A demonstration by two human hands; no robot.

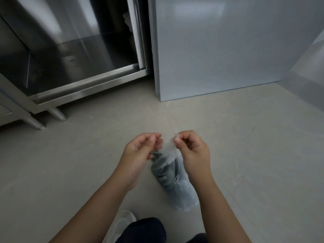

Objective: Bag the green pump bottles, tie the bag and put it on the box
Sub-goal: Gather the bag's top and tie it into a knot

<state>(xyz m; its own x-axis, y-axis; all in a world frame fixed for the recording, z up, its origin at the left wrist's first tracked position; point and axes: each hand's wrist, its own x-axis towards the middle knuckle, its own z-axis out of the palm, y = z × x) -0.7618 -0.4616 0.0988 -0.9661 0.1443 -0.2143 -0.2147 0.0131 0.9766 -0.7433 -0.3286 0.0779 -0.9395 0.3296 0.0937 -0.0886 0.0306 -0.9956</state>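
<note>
Bag [177,188], thin clear crinkly plastic w/ green bottles [166,174], neck pinched by both hands' fingers [177,140].

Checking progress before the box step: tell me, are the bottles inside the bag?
Yes, dark green bottles show through the clear plastic bag.

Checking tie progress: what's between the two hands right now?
Head view: the bunched clear neck of the plastic bag spans the gap between left hand and right hand; green bottles sit below.

1. The green bottles [172,179] blur together behind the cloudy bag [182,199]; their number is unclear
2. The white shoe [121,223] and both forearms run off the bottom edge
3. The steel cabinet [73,50] interior is dark
</note>
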